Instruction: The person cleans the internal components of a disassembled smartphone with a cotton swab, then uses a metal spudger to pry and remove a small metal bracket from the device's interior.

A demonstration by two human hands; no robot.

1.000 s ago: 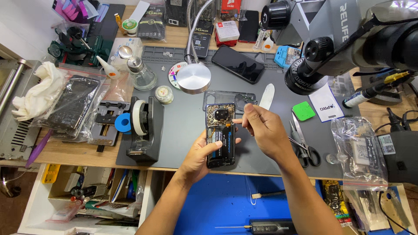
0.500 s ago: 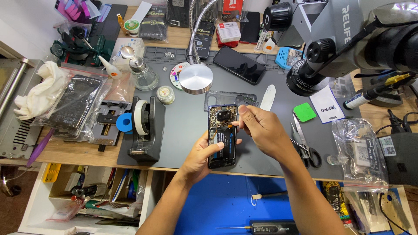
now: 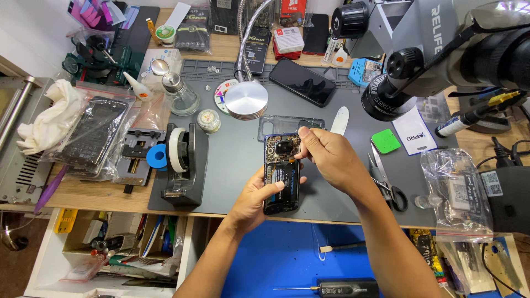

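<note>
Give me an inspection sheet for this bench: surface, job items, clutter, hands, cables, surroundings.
Surface: grey work mat on a wooden bench.
Job's things: opened phone, back off, insides showing.
Clutter: tape dispenser, scissors, green pad, bagged parts.
Hands: left hand holds the phone's lower half; right hand pinches at its top edge.
Cables: black leads at the right.
Surroundings: microscope, lamp, open drawer.
</note>
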